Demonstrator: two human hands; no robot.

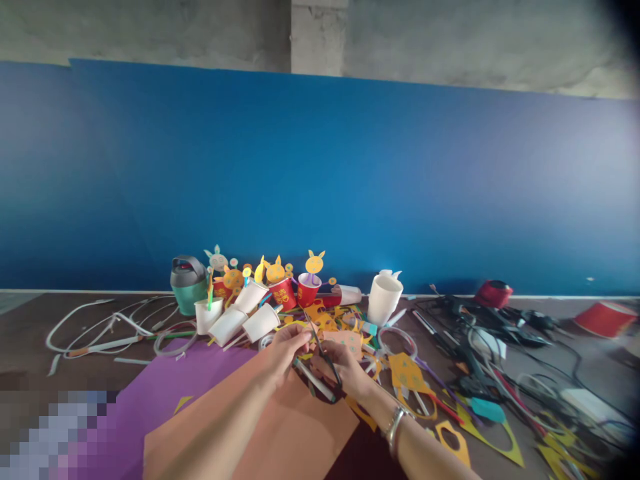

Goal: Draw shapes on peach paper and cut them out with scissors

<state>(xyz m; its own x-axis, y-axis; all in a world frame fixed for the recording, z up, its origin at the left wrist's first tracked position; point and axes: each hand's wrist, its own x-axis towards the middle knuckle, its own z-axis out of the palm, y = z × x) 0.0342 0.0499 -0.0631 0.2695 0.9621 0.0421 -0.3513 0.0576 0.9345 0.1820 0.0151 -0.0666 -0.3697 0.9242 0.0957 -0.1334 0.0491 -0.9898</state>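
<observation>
My right hand [341, 365] is closed around a pair of scissors [326, 360], with dark handles by my fingers and the blades tilted up and left. Close beside it, my left hand [286, 348] is pinched near the scissor blades; whatever sits between its fingertips is too small to make out. Below both hands a white marker-like stick [314, 380] with teal ends slants down to the right; I cannot tell whether it is held or lies on the paper. An orange paper sheet [295, 433] spreads under my forearms, overlapping a purple sheet [145, 393].
White paper cups [227, 325] and red cups [283, 293] with paper animal heads [315, 264] stand behind my hands. A green jug [189, 287] and looped white cable [100, 343] are left. Orange cut-out scraps [406, 373], a stacked white cup [384, 299] and black cables [465, 333] are right.
</observation>
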